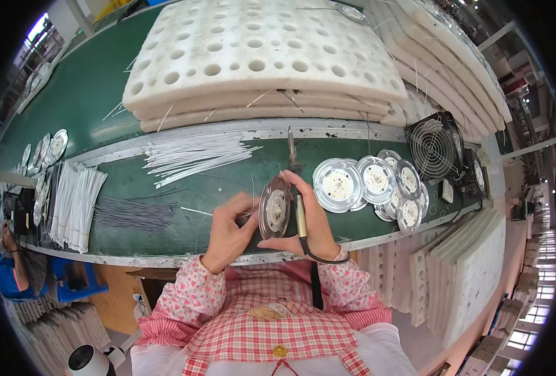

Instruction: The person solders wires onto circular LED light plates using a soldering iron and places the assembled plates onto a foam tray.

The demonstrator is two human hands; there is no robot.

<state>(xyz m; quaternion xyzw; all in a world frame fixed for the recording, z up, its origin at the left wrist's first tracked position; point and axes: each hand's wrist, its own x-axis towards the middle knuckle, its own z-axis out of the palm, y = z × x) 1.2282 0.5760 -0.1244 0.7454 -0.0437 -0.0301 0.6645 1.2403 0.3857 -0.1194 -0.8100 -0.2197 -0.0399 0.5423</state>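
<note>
My right hand (317,219) grips a round metal LED lamp plate (278,208) on edge, fingers at its top and thumb at its bottom. The same hand also holds a soldering iron (300,213), its tip pointing up and away from me. Close to the plate's left side, my left hand (229,230) is closed, with thumb and fingers pinched together. What lies in that pinch is mostly hidden. A white wire (195,211) reaches the left hand's outer side; whether it is held cannot be made out.
White wires (196,155) lie loose behind my hands; dark wires (135,213) and a white wire bundle (76,203) are at left. Several lamp plates (337,182) overlap at right beside a black fan (433,149). Perforated foam boards (259,62) stand stacked behind. Another person (16,269) sits far left.
</note>
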